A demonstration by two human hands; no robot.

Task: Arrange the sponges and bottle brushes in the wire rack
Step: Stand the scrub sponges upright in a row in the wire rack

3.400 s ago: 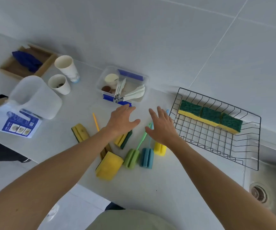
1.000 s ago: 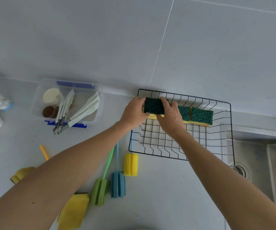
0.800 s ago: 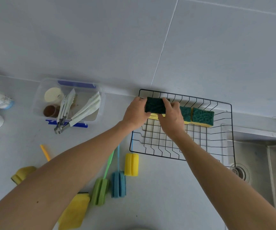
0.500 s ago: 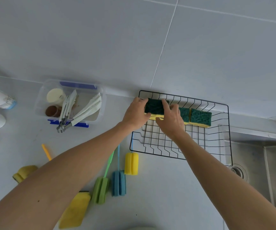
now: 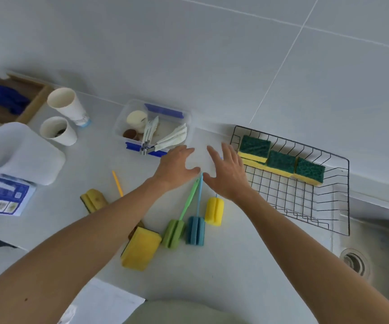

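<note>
Both hands have come off the leftmost green-topped sponge (image 5: pixel 254 148) and drawn back out of the wire rack (image 5: pixel 343 197); it now sits free at the rack's left back corner, scrub side up, touching the next of three in a row along the back wire, slightly raised over its neighbour. Left hand (image 5: pixel 177 167) and right hand (image 5: pixel 228 174) hover above the table (image 5: pixel 247 272) just left of the rack, fingers spread, holding nothing. Next items, my judgement: the bottle brushes. Green brush (image 5: pixel 173 232), blue brush (image 5: pixel 195 230) and yellow brush (image 5: pixel 214 210) lie side by side just below my hands, foam heads toward me, handles running away and converging right under the gap between my thumbs. Long axis roughly near-to-far, the green one canted right. Yellow brush handle mostly hidden under the right wrist. Right hand is nearer the yellow and blue handles and nearer the rack; left hand nearer the green. Loose yellow sponge (image 5: pixel 140 250) lies by my left forearm, another sponge (image 5: pixel 93 199) further left with an orange stick (image 5: pixel 117 183) beside it. Beyond: clear tub (image 5: pixel 188 122) of utensils, two paper cups (image 5: pixel 59 130), white jug (image 5: pixel 20 153), wooden tray (image 5: pixel 36 99). Table pale grey, smooth, against a tiled wall; sink (image 5: pixel 375 253) at right under the rack's far end.
</note>
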